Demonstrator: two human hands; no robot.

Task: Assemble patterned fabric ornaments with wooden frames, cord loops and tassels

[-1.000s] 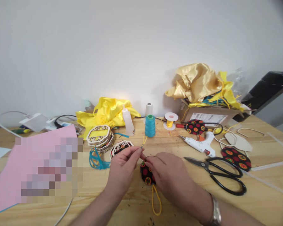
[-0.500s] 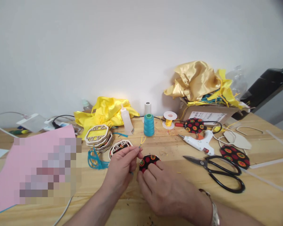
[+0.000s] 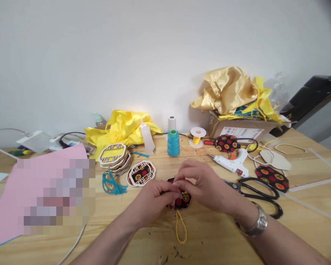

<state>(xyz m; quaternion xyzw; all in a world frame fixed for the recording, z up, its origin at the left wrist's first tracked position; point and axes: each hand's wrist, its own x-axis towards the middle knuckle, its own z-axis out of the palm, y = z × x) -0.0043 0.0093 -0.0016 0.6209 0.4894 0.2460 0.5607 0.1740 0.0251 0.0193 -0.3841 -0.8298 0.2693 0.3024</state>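
A black fabric-covered piece with red and orange flowers [image 3: 185, 200] lies on the table under my hands. From its near edge a yellow cord loop [image 3: 181, 230] hangs toward me. My left hand [image 3: 158, 197] is closed over the piece's left side, its fingertips pinched where the cord's upper end appears to be. My right hand [image 3: 200, 184] reaches over the top and right, thumb and finger pressed together close to the left fingertips. What it pinches is hidden. Left of my hands lies a wooden lattice frame [image 3: 151, 177] over matching flowered fabric.
Stacked lattice frames [image 3: 113, 152] and teal cords [image 3: 113, 184] lie left. Behind stand a squeeze bottle [image 3: 147, 138], teal thread cone [image 3: 173, 143] and yellow cord spool [image 3: 197, 140]. At right are a glue gun [image 3: 234, 162], scissors [image 3: 264, 191] and a cardboard box [image 3: 237, 129].
My left hand has brought the cord over the flowered piece; its loop now shows at the near edge. My right hand has risen from the near side to the piece's top.
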